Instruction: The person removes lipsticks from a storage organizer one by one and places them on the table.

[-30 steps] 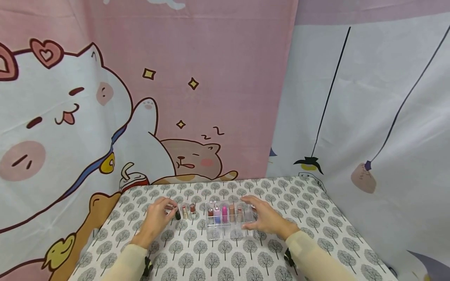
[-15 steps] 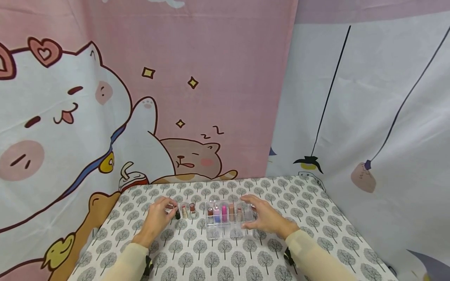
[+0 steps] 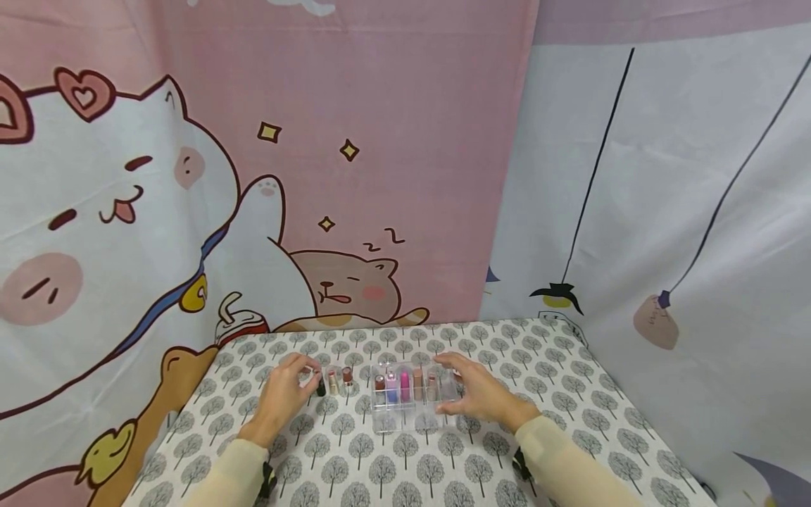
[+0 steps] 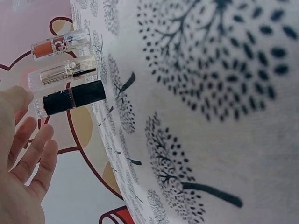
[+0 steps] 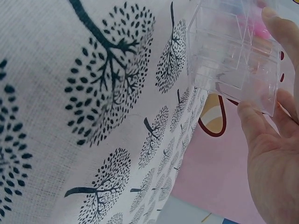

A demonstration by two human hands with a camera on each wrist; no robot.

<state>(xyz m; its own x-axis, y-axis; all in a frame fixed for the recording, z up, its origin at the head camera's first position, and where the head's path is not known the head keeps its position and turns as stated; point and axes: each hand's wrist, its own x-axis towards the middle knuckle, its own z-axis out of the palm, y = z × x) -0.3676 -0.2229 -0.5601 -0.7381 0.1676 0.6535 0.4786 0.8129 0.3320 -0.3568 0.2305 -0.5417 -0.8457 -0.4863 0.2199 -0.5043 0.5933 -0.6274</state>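
You can read "Z Z" mid-frame on the pink cartoon-print cloth backdrop [image 3: 405, 141]; lettering elsewhere's too blurry tbh.

One lipstick [image 4: 74, 98] is black, another lipstick [image 3: 405, 386] pink, and the tablecloth [image 3: 405, 493] white with dark tree prints.
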